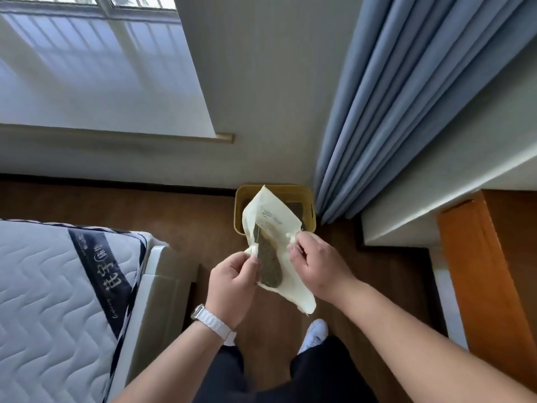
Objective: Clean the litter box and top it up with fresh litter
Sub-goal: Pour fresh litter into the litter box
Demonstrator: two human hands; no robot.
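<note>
Head view looks straight down at a brown wood floor where it meets a white wall. A blue curtain hangs at the right and a quilted mattress lies at the left. An orange wooden panel stands at the far right. A yellow litter box sits on the floor against the wall, just beside the curtain's foot.

Both forearms reach forward. The left hand, with a white watch on its wrist, pinches the left edge of a cream litter bag with curled fingers. The right hand pinches the bag's right edge.

The bag is held up between the hands. Its long axis runs away from the person, and the far end covers part of the litter box. A clear window in the bag shows grey-green granules. A white shoe shows below.
</note>
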